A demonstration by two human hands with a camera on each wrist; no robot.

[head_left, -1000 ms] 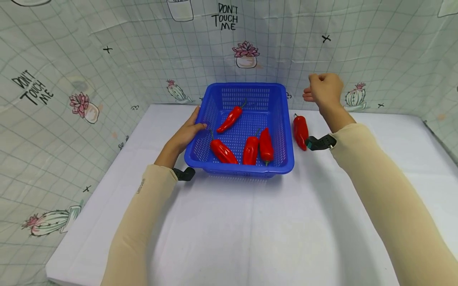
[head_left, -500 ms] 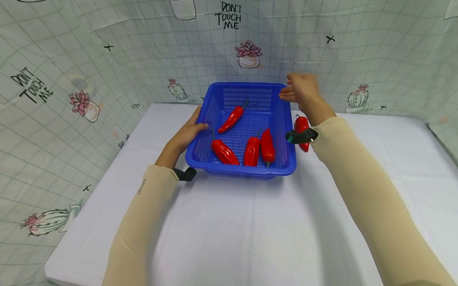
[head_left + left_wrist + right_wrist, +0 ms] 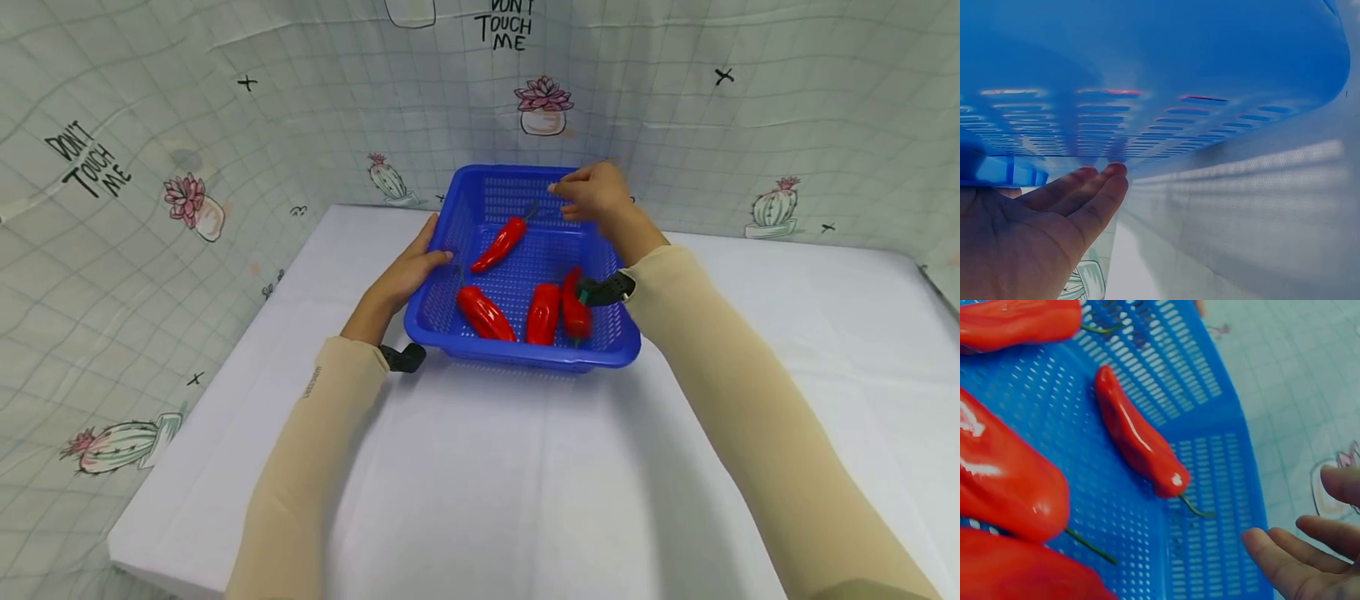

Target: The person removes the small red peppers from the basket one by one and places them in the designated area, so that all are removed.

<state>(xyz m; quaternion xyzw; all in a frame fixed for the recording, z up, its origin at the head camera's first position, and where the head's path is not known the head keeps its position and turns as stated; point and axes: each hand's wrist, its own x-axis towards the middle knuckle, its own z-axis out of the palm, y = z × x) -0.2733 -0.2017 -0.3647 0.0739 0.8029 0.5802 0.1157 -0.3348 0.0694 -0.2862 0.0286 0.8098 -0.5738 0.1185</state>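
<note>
A blue plastic basket [image 3: 517,350] with slotted walls stands on the white table, several red chili peppers in it. My left hand [image 3: 405,275] holds its left side, thumb over the rim; in the left wrist view the fingers [image 3: 1100,206] stretch along the outer wall below. Over the back right corner hovers my right hand [image 3: 596,196], holding nothing, its fingers apart in the right wrist view. Nearest to it lies a slim red chili pepper [image 3: 501,244] with a green stem. Fatter peppers [image 3: 486,313] lie along the front, one partly behind the right wrist strap.
A pale grid-patterned cloth [image 3: 450,108] with cactus drawings hangs close behind the basket and along the left. The white tabletop [image 3: 450,467] extends in front and to the right. A dark strap [image 3: 606,290] sits on the right wrist.
My right hand has moved left from beyond the basket to above its back right corner. The pepper outside the basket's right side is now hidden behind that arm. The left hand keeps its hold.
</note>
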